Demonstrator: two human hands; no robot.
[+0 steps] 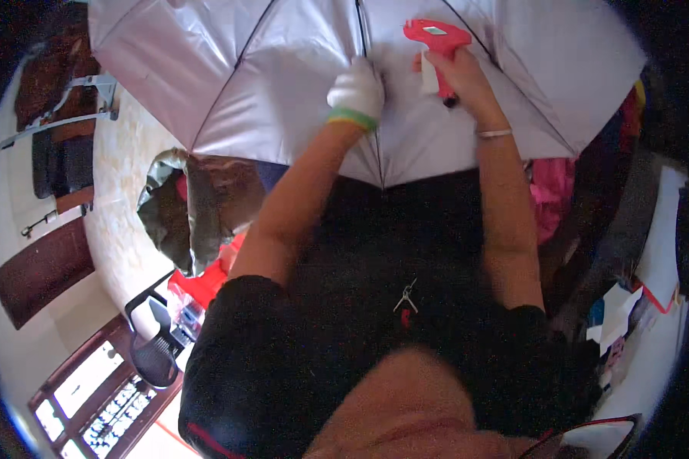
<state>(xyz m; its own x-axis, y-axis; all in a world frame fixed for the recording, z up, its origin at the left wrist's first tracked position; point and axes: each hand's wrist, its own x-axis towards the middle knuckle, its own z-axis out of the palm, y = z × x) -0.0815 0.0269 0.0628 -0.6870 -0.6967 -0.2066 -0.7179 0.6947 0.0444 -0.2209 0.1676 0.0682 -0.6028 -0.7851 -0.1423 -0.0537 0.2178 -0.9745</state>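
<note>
An open umbrella point(291, 76) with silvery inner fabric and dark thin ribs spreads across the top of the head view. My left hand point(356, 90), in a white glove with a green and yellow cuff, is closed at one of its middle ribs; the fingers are slightly blurred. To the right, my bare right hand point(467, 80) grips a red tagging gun point(441, 32) with a white trigger. Its thin tip points left, over the fabric. A light band point(494, 133) circles my right wrist.
Below the umbrella, at left, lies an olive-grey cloth or bag point(177, 210), with red plastic point(207, 277) next to it. Pink fabric point(550, 200) shows under the right side. Papers point(616, 317) lie on the right. A dark chair point(155, 359) stands lower left.
</note>
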